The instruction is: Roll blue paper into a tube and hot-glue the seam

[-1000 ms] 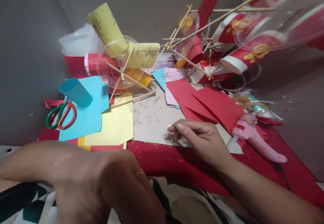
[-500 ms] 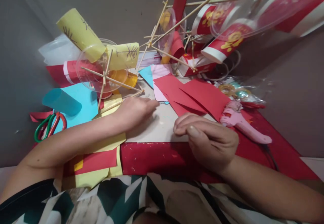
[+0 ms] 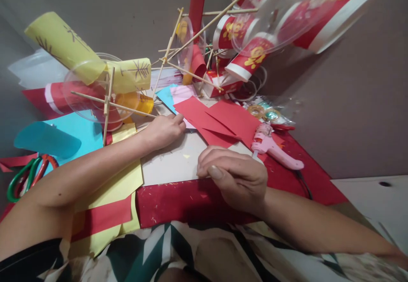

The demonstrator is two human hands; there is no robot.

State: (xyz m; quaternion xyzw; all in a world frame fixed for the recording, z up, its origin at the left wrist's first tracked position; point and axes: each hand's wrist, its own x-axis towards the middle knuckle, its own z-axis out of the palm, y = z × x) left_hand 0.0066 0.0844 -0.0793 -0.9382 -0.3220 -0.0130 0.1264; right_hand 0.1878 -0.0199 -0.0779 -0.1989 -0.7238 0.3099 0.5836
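Note:
My left hand (image 3: pixel 167 132) is closed, low over the white board, with its fingertips at the near edge of a pink paper (image 3: pixel 190 123) and red paper sheets (image 3: pixel 219 120). Whatever its fingers may hold is hidden. My right hand (image 3: pixel 237 178) is curled, thumb against the bent fingers, above the board's front edge; I cannot make out anything in it. A pink glue gun (image 3: pixel 277 151) lies just beyond it on the right. The white board (image 3: pixel 172 167) shows between my hands, with a small yellow scrap on it.
Behind my left hand stands a stick wheel with yellow paper tubes (image 3: pixel 129 74). A larger stick frame (image 3: pixel 210 27) carries red paper cups (image 3: pixel 251 56) at the back right. Green-and-red-handled scissors (image 3: pixel 27 178) and blue paper (image 3: pixel 76 133) lie left; yellow paper (image 3: pixel 127 182) is under my left forearm.
The view has turned right, so everything appears further left. My left hand has moved slightly forward toward the pink and red papers. My right hand keeps its curled shape.

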